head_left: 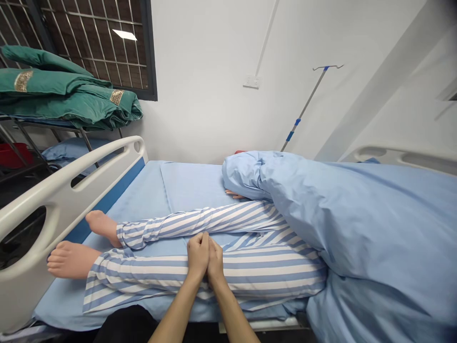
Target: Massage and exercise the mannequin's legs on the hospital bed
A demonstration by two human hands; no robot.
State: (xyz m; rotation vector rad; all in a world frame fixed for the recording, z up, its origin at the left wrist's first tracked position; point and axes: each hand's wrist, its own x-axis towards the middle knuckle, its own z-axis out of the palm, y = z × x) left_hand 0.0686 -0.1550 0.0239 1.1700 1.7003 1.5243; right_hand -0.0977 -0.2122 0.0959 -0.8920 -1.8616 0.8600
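Observation:
My left hand (197,253) and my right hand (215,259) are pressed side by side, fingers curled in. No object shows in or around them, though the insides of the fingers are hidden. They are above the nearer leg, in striped trousers (264,264), of a figure lying on the bed, which looks like a manikin. It is unclear whether they touch the cloth. The figure's bare feet (73,259) point left. A light-blue quilt (321,209) covers its upper body. Fingertips of a hand (233,194) stick out from under the quilt's edge.
A cream bed end board (107,159) stands at the left, another (403,155) at the far right. Behind the bed rises an IV pole (307,102) against the wall. Folded green quilts (67,97) lie on a metal-framed stand below the barred window (100,38).

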